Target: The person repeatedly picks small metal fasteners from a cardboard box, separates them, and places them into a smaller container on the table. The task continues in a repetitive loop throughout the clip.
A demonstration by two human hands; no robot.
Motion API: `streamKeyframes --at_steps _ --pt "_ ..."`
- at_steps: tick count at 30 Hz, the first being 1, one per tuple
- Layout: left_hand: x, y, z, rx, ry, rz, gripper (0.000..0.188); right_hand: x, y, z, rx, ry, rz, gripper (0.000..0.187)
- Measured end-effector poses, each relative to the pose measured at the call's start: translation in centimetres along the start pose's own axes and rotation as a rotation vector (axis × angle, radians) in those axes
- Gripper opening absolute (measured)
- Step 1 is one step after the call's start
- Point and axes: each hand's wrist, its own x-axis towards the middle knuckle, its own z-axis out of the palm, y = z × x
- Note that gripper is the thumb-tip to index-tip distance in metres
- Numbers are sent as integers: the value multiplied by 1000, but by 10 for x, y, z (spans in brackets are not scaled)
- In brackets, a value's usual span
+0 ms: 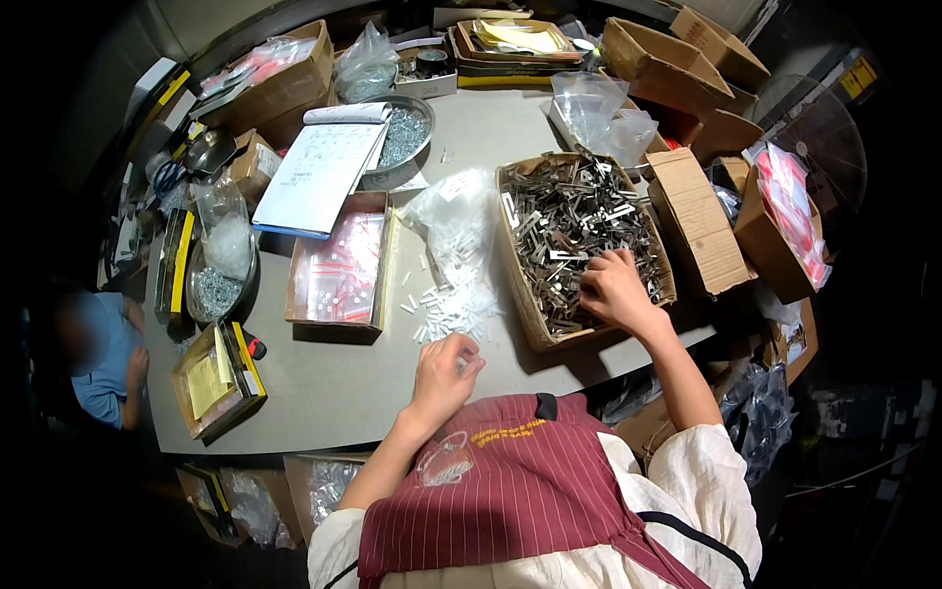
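Note:
My right hand point(616, 290) reaches into a cardboard box point(530, 319) heaped with small dark and shiny metal pieces point(574, 211). Its fingers are bent together among the pieces, and what they hold, if anything, is hidden. Close to the table's front edge, my left hand point(446, 378) is closed with its fingers curled in. I cannot make out what is in it. Just beyond that hand lies a loose pile of short white plastic pieces point(456, 312), spilling from a clear plastic bag point(459, 211).
Left of the bag stands a box of clear zip bags point(339, 265), with a notepad point(324, 162) at its far end. Metal bowls of small hardware point(402, 137) stand behind and left. Cartons point(702, 221) crowd the right side. A person in blue point(103, 353) is at the far left.

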Motion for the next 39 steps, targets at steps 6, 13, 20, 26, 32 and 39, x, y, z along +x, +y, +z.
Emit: streamKeyframes --at_steps 6,13,20,26,32,39 --pt "-5 -4 2 -13 33 -53 23 -5 5 -17 321 124 142 19" --pt "18 16 5 -197 20 -90 24 -4 -14 -39 885 357 311 9" --pt "47 47 -11 -1252 -137 -387 30 11 -89 -40 572 487 -77 12" --pt "33 9 -5 -1160 -25 -330 32 11 -111 -28 668 262 -75 16" --pt "5 -3 3 -1216 117 -314 23 21 -115 -19 1251 139 199 16" --pt "-5 34 -22 -1397 117 -277 22 27 -139 -25 1211 48 -91 17"
